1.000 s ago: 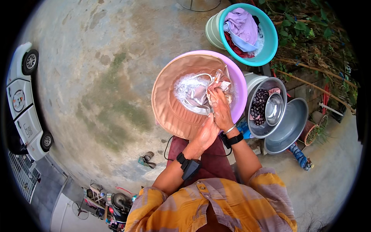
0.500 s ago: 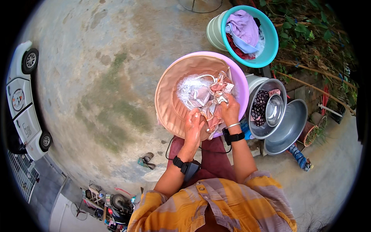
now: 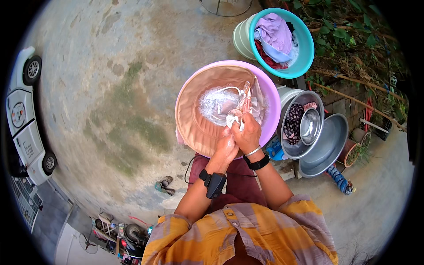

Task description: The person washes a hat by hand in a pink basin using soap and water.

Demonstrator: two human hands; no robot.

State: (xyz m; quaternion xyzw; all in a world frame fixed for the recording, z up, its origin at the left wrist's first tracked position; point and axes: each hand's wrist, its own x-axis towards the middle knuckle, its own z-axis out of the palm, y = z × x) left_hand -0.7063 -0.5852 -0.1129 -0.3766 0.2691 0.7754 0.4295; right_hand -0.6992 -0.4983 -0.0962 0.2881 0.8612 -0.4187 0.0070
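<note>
Hands (image 3: 248, 133) at cloth (image 3: 244, 105), basin rim (image 3: 274, 104) near (concrete (image 3: 152, 46) leftward)

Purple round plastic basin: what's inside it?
A brown round fabric piece, white suds and wet pink-and-white cloth, partly covered by the right hand. The bottom of the basin is hidden.

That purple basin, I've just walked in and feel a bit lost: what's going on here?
A person's right hand grips a pinkish-white cloth over the purple basin, with the left hand close beside it. A wide tan fabric piece spreads over the basin's left side, with white suds pooled inside. Lilac cloth sits in a turquoise tub beyond.
</note>
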